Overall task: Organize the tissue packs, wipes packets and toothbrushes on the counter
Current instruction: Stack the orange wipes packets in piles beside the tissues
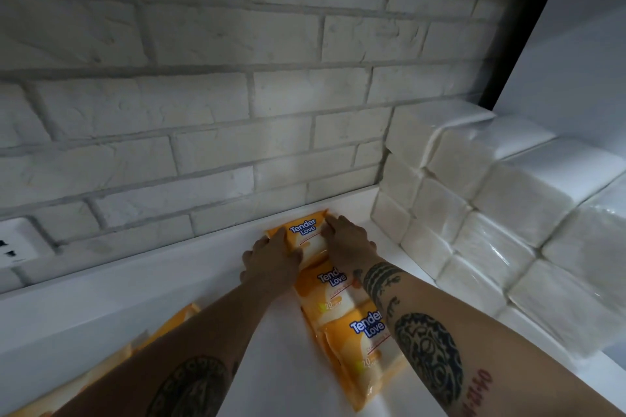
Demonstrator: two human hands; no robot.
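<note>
Fingers: your left fingers [283,237] and right fingers [333,225] lie nearly flat, pressing the far wipes packet [305,237] between them, clasping nothing.
Nearer than fingers: shove hard and the packet row [352,349] may skew.
Right of fingers: a nudge could topple the tissue stack [491,220].

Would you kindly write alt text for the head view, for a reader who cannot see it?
The left hand and right hand press the farthest orange wipes packet in a row on a counter; stacked tissue packs stand to the right.
</note>
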